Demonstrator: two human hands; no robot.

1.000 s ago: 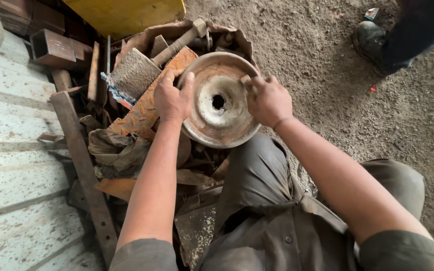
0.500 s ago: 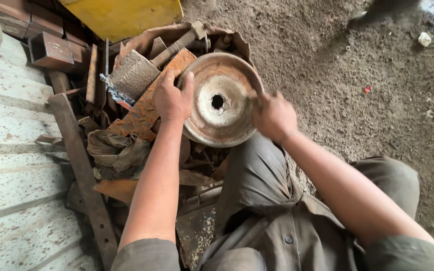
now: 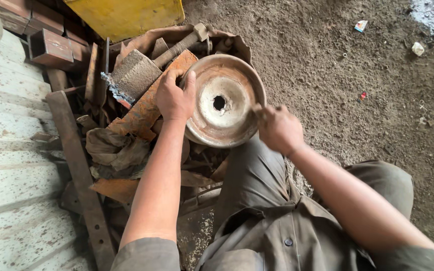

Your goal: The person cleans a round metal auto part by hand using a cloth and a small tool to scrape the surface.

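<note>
rusty round metal disc (image 3: 222, 100), dish-shaped with a pale centre and a small dark hole in the middle, rests tilted on a heap of scrap just past the person's knee.

nearest the camera are the person's olive-grey shirt and trousers (image 3: 257, 180), cut off by the bottom edge. two bare forearms reach forward from them. the left hand (image 3: 176, 98) lies on the disc's left rim, fingers curled over the edge and gripping it. the right hand (image 3: 277, 128) is at the disc's lower right rim, fingers loosely curled and blurred; whether it grips the rim or only touches it cannot be told.

beside the left arm a long rusty flat bar (image 3: 79, 175) with holes runs toward the bottom edge. under the disc sit a rusted orange plate (image 3: 144, 113), crumpled scraps, a rough grey block (image 3: 134, 74) and a threaded bolt (image 3: 179, 47); how they stack beneath the disc is hidden.

to the left lies a pale corrugated sheet (image 3: 6, 150). to the right the ground is bare packed dirt (image 3: 352, 90) with small bits of litter. farther back are a rusty square tube (image 3: 48, 47) and a yellow panel (image 3: 126, 15), cut off by the top edge.
</note>
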